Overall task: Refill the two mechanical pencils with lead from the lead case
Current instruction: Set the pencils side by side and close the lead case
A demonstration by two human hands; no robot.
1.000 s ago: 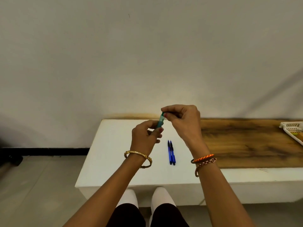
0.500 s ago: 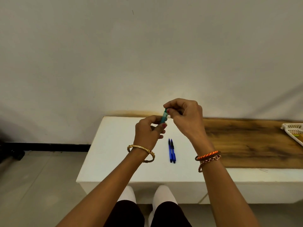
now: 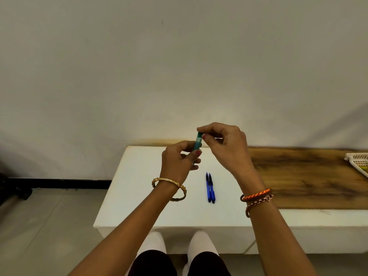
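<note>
white rectangular table (image 3: 139,196) | brown wooden board (image 3: 308,176) on table | white perforated plastic basket (image 3: 357,162) at board's right end

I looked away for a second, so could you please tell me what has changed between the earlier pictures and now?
Little has changed. Both hands have lifted the lead case a bit higher above the table. The left hand still holds its lower part and the right hand still pinches its top end. The two pencils lie untouched side by side on the table.
</note>
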